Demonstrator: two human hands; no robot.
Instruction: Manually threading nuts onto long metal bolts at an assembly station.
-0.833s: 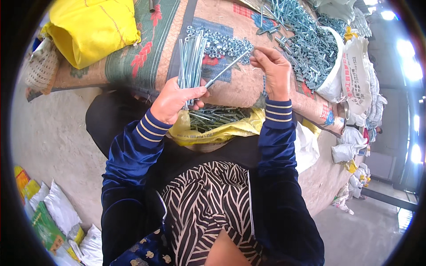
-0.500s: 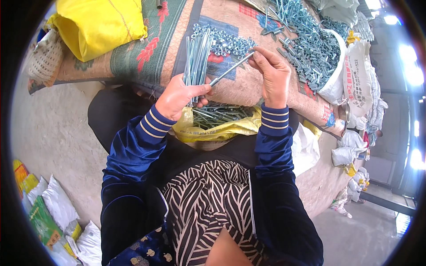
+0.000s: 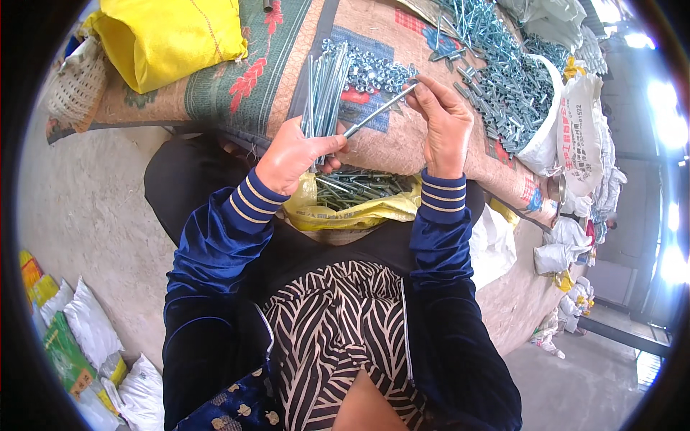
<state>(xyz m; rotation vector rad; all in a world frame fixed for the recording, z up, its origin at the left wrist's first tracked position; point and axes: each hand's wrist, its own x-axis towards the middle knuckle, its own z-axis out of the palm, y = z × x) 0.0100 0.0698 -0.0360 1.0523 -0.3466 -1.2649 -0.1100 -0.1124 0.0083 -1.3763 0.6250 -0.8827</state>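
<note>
My left hand [image 3: 291, 156] is closed round an upright bundle of long, thin metal bolts [image 3: 323, 90]. A single long bolt [image 3: 382, 110] slants between my two hands. Its lower left end, which looks thicker, rests at my left thumb, and the fingertips of my right hand [image 3: 444, 129] pinch the upper right end. Just behind the bundle, small shiny nuts [image 3: 377, 72] lie spread on the patterned cloth [image 3: 392, 147]. Below my hands, an opened yellow sack [image 3: 359, 215] holds many dark long bolts [image 3: 363, 188].
At the right lie a heap of short metal sleeves [image 3: 503, 104] and loose long bolts [image 3: 471, 25], beside a white sack [image 3: 546, 136]. A yellow bag [image 3: 169, 43] stands at the far left, near a woven basket [image 3: 77, 86]. Packed bags [image 3: 93, 320] lie on the floor at lower left.
The view has shifted slightly. Both hands keep nearly the same pose, with the bundle and the single bolt still held.
</note>
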